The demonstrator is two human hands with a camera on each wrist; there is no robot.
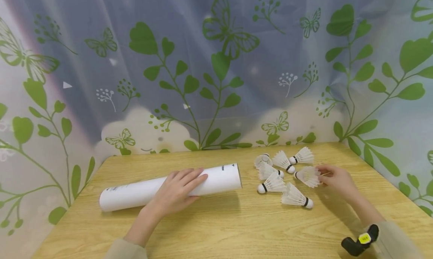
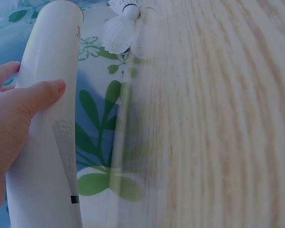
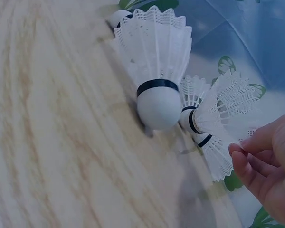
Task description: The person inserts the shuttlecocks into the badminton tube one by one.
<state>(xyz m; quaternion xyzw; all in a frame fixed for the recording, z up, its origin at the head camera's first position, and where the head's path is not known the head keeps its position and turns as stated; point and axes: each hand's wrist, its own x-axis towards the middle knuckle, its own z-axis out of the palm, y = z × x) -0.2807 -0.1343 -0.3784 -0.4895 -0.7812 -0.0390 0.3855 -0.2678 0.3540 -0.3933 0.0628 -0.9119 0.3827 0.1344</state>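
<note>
My left hand (image 1: 177, 187) grips the middle of a long white shuttlecock tube (image 1: 221, 179), which lies sideways over the table with its right end towards the shuttlecocks. In the left wrist view the thumb presses one side of the tube (image 2: 52, 57), and a printed shuttlecock shows on its wall. At the right, my right hand (image 1: 338, 180) pinches the skirt edge of a white shuttlecock (image 1: 307, 176) between thumb and fingertips. Its cork points left, away from the hand. In the right wrist view this shuttlecock (image 3: 228, 102) overlaps others behind it.
Several more white shuttlecocks lie scattered beside the held one, the nearest being a shuttlecock (image 1: 295, 196) with its cork to the right. The wooden table (image 1: 216, 229) meets a curtain (image 1: 189, 63) printed with leaves and butterflies. A black strap (image 1: 360, 242) sits on the right wrist.
</note>
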